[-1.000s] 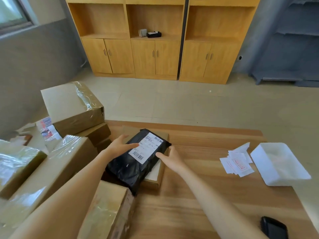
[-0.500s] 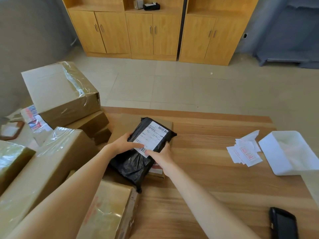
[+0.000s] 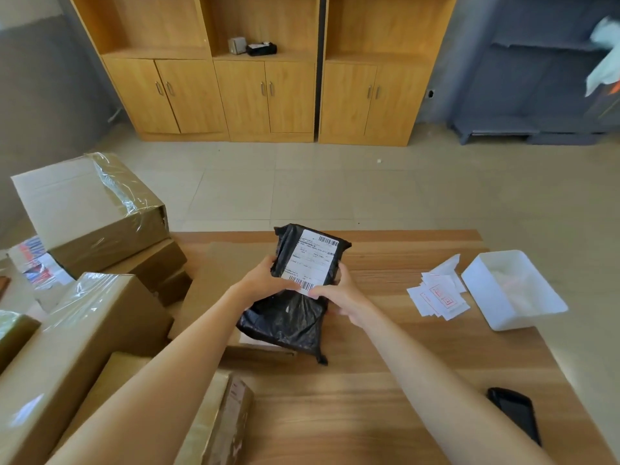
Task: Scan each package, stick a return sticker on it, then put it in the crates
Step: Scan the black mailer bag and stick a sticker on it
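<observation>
Bag (image 3: 285, 317), glossy black, crinkled, at table centre. Label (image 3: 310, 261) on it was white with black barcodes and fine black print. Table (image 3: 352, 397) was warm brown wood with darker grain streaks. Boxes (image 3: 87, 209) at 9 o'clock were tan cardboard under shiny clear tape; one carried a white sticker printed red and blue. Stickers (image 3: 439, 297) at 3 o'clock were white with red boxed marks. Tray (image 3: 513, 290) beyond them was plain white. Scanner (image 3: 516, 414) at 5 o'clock was black. Cabinets (image 3: 268, 92) at 12 o'clock were honey-yellow wood with silver handles. Floor (image 3: 335, 186) was pale beige tile.
</observation>
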Demonstrator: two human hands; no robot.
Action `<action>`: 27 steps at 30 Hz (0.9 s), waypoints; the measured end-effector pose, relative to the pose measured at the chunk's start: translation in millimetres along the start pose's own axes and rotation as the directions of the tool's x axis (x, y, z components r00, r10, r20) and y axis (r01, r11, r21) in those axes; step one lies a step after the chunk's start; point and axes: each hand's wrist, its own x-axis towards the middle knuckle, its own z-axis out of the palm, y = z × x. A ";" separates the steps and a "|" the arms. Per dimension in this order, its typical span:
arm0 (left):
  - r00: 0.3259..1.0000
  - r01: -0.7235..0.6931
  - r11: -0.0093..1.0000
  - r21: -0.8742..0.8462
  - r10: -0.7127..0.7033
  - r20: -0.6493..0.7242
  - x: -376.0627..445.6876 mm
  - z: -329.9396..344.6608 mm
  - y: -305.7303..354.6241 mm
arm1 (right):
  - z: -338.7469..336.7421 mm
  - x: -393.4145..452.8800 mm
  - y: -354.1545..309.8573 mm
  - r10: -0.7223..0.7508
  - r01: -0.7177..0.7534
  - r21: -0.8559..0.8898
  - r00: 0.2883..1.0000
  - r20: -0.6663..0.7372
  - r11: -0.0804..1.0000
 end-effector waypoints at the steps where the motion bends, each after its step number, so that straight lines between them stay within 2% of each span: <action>1: 1.000 -0.013 1.000 -0.020 0.013 0.008 -1.5 11.1 7.1 | -12.8 -5.1 1.0 0.002 -0.002 -0.014 1.000 -0.014 1.000; 6: 0.996 -0.034 0.995 -0.093 0.041 0.076 -9.0 85.3 24.4 | -74.0 -30.6 32.9 0.092 -0.097 -0.052 0.991 -0.095 0.994; 9: 0.992 0.010 0.989 -0.148 0.009 0.128 -13.5 132.3 17.3 | -100.1 -48.4 61.1 0.154 -0.162 -0.071 0.982 -0.113 0.984; 14: 0.986 0.088 0.986 -0.143 -0.065 0.156 -19.1 192.8 -11.8 | -120.4 -63.2 112.3 0.227 -0.240 -0.109 0.966 -0.121 0.965; 19: 0.984 0.123 0.977 -0.172 -0.098 0.146 -18.2 219.3 -30.6 | -127.2 -53.8 142.0 0.264 -0.275 -0.127 0.960 -0.097 0.953; 27: 0.988 0.133 0.965 -0.226 -0.112 0.103 -3.8 224.4 -41.5 | -131.7 -36.6 153.5 0.243 -0.253 -0.135 0.966 -0.084 0.958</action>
